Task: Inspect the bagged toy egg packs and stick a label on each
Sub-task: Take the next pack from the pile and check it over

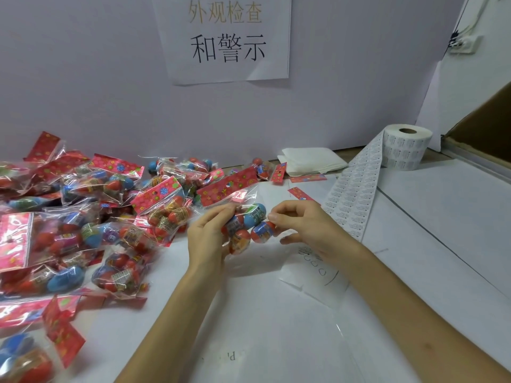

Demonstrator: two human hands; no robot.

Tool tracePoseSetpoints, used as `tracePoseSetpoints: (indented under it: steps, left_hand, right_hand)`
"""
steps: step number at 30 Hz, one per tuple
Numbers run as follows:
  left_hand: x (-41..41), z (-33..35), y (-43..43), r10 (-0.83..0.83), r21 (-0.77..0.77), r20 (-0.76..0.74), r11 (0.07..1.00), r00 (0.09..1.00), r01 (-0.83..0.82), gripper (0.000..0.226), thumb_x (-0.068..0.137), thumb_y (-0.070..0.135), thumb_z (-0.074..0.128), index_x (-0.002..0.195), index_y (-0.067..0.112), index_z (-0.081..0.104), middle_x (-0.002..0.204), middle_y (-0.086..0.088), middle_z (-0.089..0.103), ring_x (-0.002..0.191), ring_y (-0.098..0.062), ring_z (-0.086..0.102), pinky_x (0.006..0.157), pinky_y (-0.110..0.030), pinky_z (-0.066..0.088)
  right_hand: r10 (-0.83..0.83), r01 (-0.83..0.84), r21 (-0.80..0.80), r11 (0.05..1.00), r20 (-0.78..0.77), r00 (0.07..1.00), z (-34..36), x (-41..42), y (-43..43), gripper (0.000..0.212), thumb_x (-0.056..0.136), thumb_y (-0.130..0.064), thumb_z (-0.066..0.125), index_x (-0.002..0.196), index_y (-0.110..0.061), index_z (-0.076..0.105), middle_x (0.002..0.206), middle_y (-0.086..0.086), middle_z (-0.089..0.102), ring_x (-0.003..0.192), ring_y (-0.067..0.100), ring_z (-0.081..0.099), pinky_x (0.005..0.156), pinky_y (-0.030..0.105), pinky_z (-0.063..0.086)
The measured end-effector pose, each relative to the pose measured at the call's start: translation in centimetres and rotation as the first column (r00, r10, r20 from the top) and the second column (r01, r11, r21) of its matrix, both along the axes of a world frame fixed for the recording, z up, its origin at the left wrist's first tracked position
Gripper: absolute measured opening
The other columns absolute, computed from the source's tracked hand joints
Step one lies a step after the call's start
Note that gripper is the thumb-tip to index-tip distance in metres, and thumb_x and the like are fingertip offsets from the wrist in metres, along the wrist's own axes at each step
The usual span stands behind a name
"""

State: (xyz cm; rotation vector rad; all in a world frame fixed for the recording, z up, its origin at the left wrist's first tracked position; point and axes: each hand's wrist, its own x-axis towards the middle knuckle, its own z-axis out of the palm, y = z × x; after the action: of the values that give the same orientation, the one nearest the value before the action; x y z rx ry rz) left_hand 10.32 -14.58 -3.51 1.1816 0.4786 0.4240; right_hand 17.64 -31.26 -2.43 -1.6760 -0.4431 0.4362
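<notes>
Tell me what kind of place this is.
Probably a factory inspection and labelling bench: there is a heap of bagged toy egg packs, a label roll trailing its strip, and a wall sign that reads appearance inspection and warning.

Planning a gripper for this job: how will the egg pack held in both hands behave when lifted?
Likely floppy: the egg pack is clear film wrinkled around loose eggs. Probably light: left hand and right hand hold it with fingers only. Glossy film may slip.
</notes>
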Motion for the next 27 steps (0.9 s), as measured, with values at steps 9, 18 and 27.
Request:
tracePoseSetpoints:
  steps: [9, 18, 27]
  left_hand:
    - [0.3, 0.0, 0.8, 0.046, -0.21, 0.009, 0.977, 0.999, -0.043, 0.012, 0.095, 0.022, 0.069, 0.102, 0.014, 0.074, 0.09, -0.004, 0.078, 0.076, -0.021, 0.076, 0.058, -0.031, 0.062]
    - [0.1, -1.4, 2.8, 0.029, 0.311, -0.155, 0.95, 0.988, 0.021, 0.002, 0.093, 0.025, 0.075, 0.093, 0.026, 0.077, 0.101, -0.008, 0.077, 0.089, -0.024, 0.076, 0.077, -0.041, 0.063]
    - [-0.3, -1.5, 1.7, 0.245, 0.86, 0.005, 0.494, 0.97, -0.129, 0.069, 0.093, 0.024, 0.074, 0.151, 0.013, 0.04, 0.135, -0.005, 0.059, 0.123, -0.022, 0.053, 0.102, -0.036, 0.047]
  right_hand:
    - [-0.089, 0.077, 0.056, 0.995, 0.25, 0.964, 0.4, -0.9, 1.0, 0.016, 0.105, -0.011, 0.051, 0.09, -0.014, 0.056, 0.083, 0.002, 0.065, 0.065, 0.011, 0.066, 0.057, 0.025, 0.053]
    - [0.328, -0.132, -0.523, 0.842, 0.302, 0.895, 0.9, 2.8, -5.5, 0.036, 0.085, -0.004, 0.071, 0.101, -0.035, 0.076, 0.11, -0.021, 0.071, 0.109, -0.005, 0.06, 0.088, 0.021, 0.05]
    - [0.402, -0.129, -0.636, 0.761, 0.305, 0.863, -1.0, 3.3, -4.7, 0.039, 0.076, -0.026, 0.088, 0.107, -0.045, 0.073, 0.122, -0.025, 0.051, 0.115, -0.012, 0.048, 0.093, 0.007, 0.033]
